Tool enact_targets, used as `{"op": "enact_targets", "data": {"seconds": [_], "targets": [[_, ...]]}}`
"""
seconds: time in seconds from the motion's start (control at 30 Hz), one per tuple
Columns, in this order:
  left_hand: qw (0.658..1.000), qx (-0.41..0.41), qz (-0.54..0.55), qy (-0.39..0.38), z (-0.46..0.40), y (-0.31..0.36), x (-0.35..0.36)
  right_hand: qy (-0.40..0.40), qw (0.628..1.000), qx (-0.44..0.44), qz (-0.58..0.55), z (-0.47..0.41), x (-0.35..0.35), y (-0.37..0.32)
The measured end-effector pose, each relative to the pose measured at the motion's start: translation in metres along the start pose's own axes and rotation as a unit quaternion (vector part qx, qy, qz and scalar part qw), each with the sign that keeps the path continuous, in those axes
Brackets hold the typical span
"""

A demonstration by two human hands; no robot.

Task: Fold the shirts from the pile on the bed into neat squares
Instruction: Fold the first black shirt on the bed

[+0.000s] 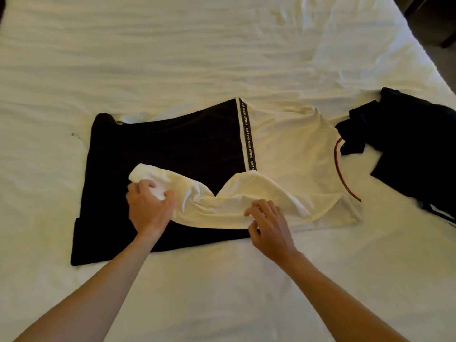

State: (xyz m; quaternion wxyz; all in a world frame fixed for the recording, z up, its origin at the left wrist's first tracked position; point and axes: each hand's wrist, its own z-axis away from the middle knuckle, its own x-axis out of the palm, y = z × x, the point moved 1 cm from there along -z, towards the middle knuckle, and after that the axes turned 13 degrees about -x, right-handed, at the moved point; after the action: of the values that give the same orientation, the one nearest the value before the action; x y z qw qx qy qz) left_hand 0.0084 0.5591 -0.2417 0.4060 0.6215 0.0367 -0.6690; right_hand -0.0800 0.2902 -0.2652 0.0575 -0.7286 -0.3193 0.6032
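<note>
Left hand [148, 208] gripping white sleeve [187, 193], fingers curled round cuff. Right hand [269, 225] pressing sleeve's near shoulder end, fingers half bent (grip unclear). Black-and-white shirt [197, 149] lying flat, mid-bed [222, 58]; dark pile [407, 149] lying right.

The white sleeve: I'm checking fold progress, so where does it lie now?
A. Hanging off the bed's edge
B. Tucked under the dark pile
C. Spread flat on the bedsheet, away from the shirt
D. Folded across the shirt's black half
D: the white sleeve lies across the shirt's black half, with the left hand gripping its cuff end and the right hand at its base.
</note>
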Motion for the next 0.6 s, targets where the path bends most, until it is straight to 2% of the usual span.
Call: {"op": "enact_targets", "data": {"seconds": [0.07, 0.13, 0.2, 0.33, 0.47, 0.53, 0.6], "targets": [[0.987, -0.15, 0.055, 0.005, -0.025, 0.004, -0.004, -0.056, 0.998, -0.011, 0.022, -0.006, 0.018, -0.011], [0.953, -0.281, 0.101, -0.042, -0.044, 0.005, -0.008, -0.118, 0.992, 0.006, 0.052, -0.003, 0.035, -0.016], [0.918, -0.351, 0.162, -0.092, -0.053, 0.006, -0.014, -0.164, 0.984, 0.023, 0.06, 0.002, 0.047, -0.018], [0.877, -0.357, 0.282, -0.155, -0.059, 0.021, -0.023, -0.215, 0.974, 0.027, 0.064, 0.005, 0.051, -0.014], [0.81, -0.265, 0.475, -0.218, -0.052, 0.041, -0.061, -0.225, 0.972, 0.027, 0.066, 0.004, 0.045, -0.014], [0.787, -0.225, 0.535, -0.208, -0.043, 0.027, -0.075, -0.21, 0.975, 0.033, 0.072, 0.003, 0.043, -0.015], [0.774, -0.254, 0.549, -0.188, -0.028, -0.012, -0.071, -0.185, 0.979, 0.037, 0.076, 0.002, 0.042, -0.018]]}}
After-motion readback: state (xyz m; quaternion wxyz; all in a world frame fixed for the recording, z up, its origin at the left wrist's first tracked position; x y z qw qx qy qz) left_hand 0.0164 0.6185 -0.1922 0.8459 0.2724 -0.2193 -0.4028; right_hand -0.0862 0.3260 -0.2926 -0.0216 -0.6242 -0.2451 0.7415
